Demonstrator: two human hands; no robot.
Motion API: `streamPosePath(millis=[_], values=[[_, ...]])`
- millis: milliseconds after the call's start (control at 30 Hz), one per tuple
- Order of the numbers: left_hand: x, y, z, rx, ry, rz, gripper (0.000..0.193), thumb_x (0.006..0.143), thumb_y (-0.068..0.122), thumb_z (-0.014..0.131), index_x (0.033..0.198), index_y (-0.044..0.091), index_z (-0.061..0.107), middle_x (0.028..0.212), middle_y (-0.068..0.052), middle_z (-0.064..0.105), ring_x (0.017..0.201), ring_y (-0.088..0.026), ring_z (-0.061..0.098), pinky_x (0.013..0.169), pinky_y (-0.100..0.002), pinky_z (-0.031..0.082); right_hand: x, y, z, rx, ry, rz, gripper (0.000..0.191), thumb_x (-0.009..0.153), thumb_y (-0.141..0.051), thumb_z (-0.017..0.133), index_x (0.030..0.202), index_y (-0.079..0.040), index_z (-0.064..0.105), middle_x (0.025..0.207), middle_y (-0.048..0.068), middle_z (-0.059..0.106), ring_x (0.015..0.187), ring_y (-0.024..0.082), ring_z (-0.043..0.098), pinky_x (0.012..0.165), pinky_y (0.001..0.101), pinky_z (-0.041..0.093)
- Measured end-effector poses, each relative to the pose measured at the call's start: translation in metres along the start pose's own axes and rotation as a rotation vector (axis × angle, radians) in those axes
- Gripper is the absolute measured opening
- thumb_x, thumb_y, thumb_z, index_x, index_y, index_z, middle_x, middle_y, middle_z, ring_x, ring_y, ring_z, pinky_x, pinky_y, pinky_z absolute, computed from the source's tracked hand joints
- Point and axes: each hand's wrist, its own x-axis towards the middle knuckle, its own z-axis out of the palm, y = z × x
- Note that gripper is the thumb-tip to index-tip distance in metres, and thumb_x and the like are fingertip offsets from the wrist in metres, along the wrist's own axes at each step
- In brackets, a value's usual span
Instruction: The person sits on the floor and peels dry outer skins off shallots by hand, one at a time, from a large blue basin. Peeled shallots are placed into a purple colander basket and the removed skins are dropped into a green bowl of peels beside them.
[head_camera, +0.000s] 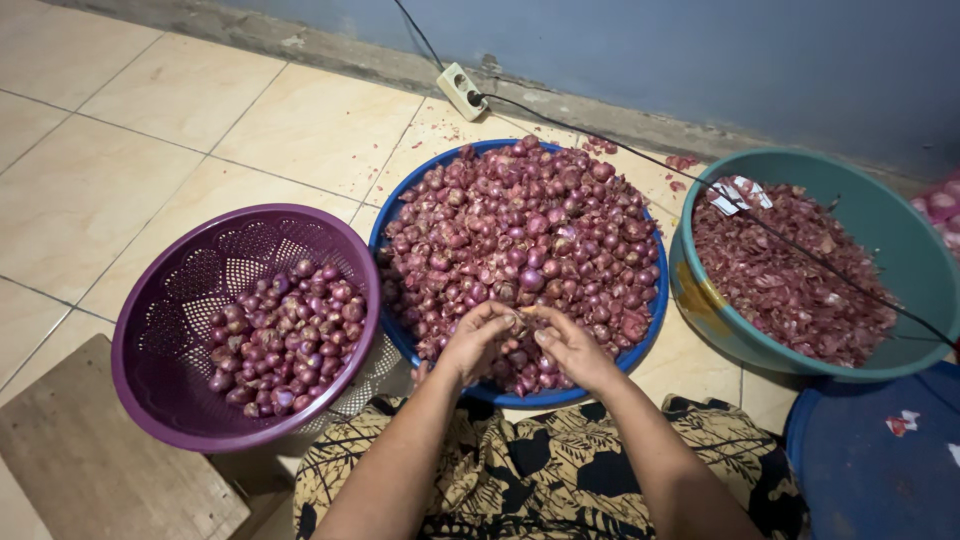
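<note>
Both hands meet over the near rim of the blue basin (655, 300), which is heaped with unpeeled shallots (525, 235). Left hand (478, 343) and right hand (572, 345) have fingertips pinched together on 1 small shallot (519, 322); it is almost fully covered by the fingers, so only a sliver of brownish skin shows and I can't tell how much of it is peeled. Whether a blade is held in either hand can't be made out; fingers are curled in tight and hide the palms. Purple colander (170, 300) sits left of the basin, rims touching or nearly so, with a shallow layer of cleaner, glossier shallots (285, 340) in its lower right part. Teal basin (890, 215) to the right holds dry peel scraps (785, 275); its right edge runs out of frame. A black cable (640, 150) runs from the white socket block (462, 90) by the wall across both basins. A wooden board (95, 455) is cut off at lower left, a blue lid (870, 465) at lower right. The lap is covered by black-and-cream patterned cloth (530, 480); forearms exit the bottom edge. A pinkish item at the far right edge is too cropped to identify.
</note>
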Motion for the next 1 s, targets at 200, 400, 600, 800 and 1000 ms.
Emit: streamPosePath(millis=[200,400,600,800,1000], values=[[0.002,-0.006,-0.002,0.118,0.03,0.002,0.012,0.095,0.01,0.069,0.105,0.004,0.066,0.094,-0.008,0.071,0.072,-0.017,0.067,0.064,-0.028,0.053,0.005,0.01,0.005,0.018,0.037,0.078,0.034,0.101,-0.02,0.055,0.135,-0.015,0.052,0.076,-0.007,0.052,0.062,0.005,0.046,0.053,0.021,0.04],[0.004,-0.012,0.004,0.236,0.061,0.0,0.019,0.094,0.011,0.07,0.111,0.003,0.066,0.099,-0.008,0.072,0.077,-0.016,0.067,0.068,-0.029,0.055,0.01,0.018,0.008,0.082,0.049,0.063,0.024,0.106,-0.02,0.051,0.129,-0.012,0.052,0.073,-0.004,0.049,0.059,0.007,0.045,0.05,0.023,0.037],[0.003,-0.007,0.003,-0.01,0.0,-0.036,0.021,0.099,0.016,0.068,0.116,0.005,0.064,0.104,-0.006,0.069,0.089,-0.015,0.065,0.075,-0.028,0.053,0.006,0.011,0.002,0.049,0.005,0.091,0.048,0.102,-0.025,0.052,0.148,-0.017,0.045,0.07,-0.002,0.054,0.056,0.007,0.048,0.047,0.022,0.036],[-0.002,-0.002,0.005,-0.069,0.019,-0.095,0.017,0.098,0.019,0.068,0.109,0.01,0.058,0.101,-0.004,0.07,0.089,-0.014,0.066,0.075,-0.028,0.055,0.01,0.012,0.002,0.083,-0.019,0.071,0.045,0.102,-0.023,0.054,0.146,-0.016,0.045,0.077,-0.002,0.056,0.059,0.006,0.047,0.049,0.0215,0.037],[-0.005,-0.007,0.007,-0.103,-0.042,-0.132,0.012,0.099,0.018,0.066,0.104,0.012,0.057,0.097,-0.006,0.07,0.084,-0.017,0.067,0.069,-0.025,0.054,0.008,0.015,0.009,0.195,0.025,0.043,0.026,0.104,-0.019,0.053,0.129,-0.013,0.052,0.083,-0.002,0.056,0.063,0.005,0.047,0.051,0.0204,0.037]])
